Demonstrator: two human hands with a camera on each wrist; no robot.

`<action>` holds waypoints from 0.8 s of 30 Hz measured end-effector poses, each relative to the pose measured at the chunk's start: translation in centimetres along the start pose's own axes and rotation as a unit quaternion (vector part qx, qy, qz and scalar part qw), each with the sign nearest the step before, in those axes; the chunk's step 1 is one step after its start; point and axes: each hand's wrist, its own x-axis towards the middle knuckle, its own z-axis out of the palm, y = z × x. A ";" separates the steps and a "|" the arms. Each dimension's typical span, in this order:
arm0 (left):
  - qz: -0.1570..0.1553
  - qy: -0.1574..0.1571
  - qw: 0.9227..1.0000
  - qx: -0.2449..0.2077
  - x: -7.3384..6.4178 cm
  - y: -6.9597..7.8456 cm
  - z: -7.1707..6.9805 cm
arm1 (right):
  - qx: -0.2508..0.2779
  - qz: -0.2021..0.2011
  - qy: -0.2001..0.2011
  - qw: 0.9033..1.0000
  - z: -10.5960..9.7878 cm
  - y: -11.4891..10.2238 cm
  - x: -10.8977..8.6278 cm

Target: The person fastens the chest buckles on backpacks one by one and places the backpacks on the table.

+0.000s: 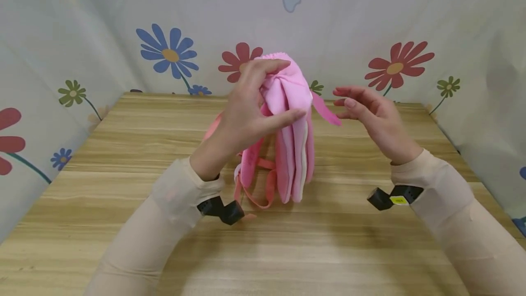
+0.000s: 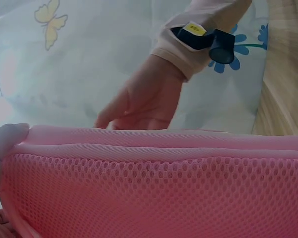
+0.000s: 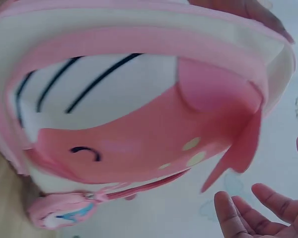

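A pink child's backpack (image 1: 297, 99) stands upright on the table, turned side-on in the head view. My left hand (image 1: 244, 108) grips its top, fingers over the upper edge and thumb against the near side. Pink mesh back padding (image 2: 154, 193) fills the lower part of the left wrist view. To the right, my right hand (image 1: 376, 120) is held in the air with loosely bent fingers and nothing in them. Its fingertips are close to a bright pink fin flap (image 1: 326, 111). The right wrist view shows the cartoon sea-animal front (image 3: 129, 144) with a curved closed eye.
Coral shoulder straps (image 1: 269, 191) hang at the backpack's left side, down to the wooden table (image 1: 102, 172). A small round pink charm (image 3: 62, 210) dangles from a zip. Behind the table hangs a pale cloth (image 1: 341, 26) printed with flowers and butterflies.
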 end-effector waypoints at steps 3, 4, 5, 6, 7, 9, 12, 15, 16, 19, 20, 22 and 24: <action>0.009 -0.008 1.000 -0.001 0.2 0.1 0.2 | -0.049 -0.027 -0.004 0.998 0.2 -2.0 0.9; 0.012 -0.009 1.000 -0.003 0.3 0.1 0.3 | -0.068 -0.035 -0.007 0.997 0.3 -2.7 1.1; 0.015 -0.011 1.000 -0.004 0.3 0.1 0.4 | -0.080 -0.044 -0.009 0.996 0.5 -3.4 1.4; 0.018 -0.011 1.000 -0.005 0.4 0.1 0.5 | -0.091 -0.051 -0.012 0.994 0.7 -4.1 1.7; 0.019 -0.012 1.000 -0.005 0.4 0.2 0.5 | -0.100 -0.059 -0.018 0.993 0.8 -4.8 2.1; 0.015 -0.013 1.000 -0.008 0.4 0.2 0.7 | -0.109 -0.068 -0.035 0.991 1.1 -6.0 2.7; 0.008 -0.014 1.000 -0.015 0.5 0.3 0.8 | -0.137 -0.082 -0.068 0.985 1.5 -7.2 3.5; 0.008 -0.014 1.000 -0.021 0.6 0.3 1.0 | -0.185 -0.098 -0.094 0.973 1.5 -7.7 4.2; 0.009 -0.014 1.000 -0.023 0.7 0.4 1.0 | -0.202 -0.103 -0.100 0.969 1.5 -7.8 4.3; 0.016 -0.016 0.999 -0.023 0.8 0.3 1.2 | -0.237 -0.107 -0.115 0.959 1.2 -7.8 4.5; 0.018 -0.018 0.999 -0.023 0.9 0.3 1.2 | -0.244 -0.107 -0.121 0.956 1.1 -7.8 4.5; 0.024 -0.022 0.999 -0.022 1.0 0.3 1.3 | -0.254 -0.107 -0.128 0.953 0.8 -7.8 4.4; 0.035 -0.022 0.999 -0.020 1.1 0.2 1.3 | -0.261 -0.108 -0.133 0.950 0.6 -7.8 4.4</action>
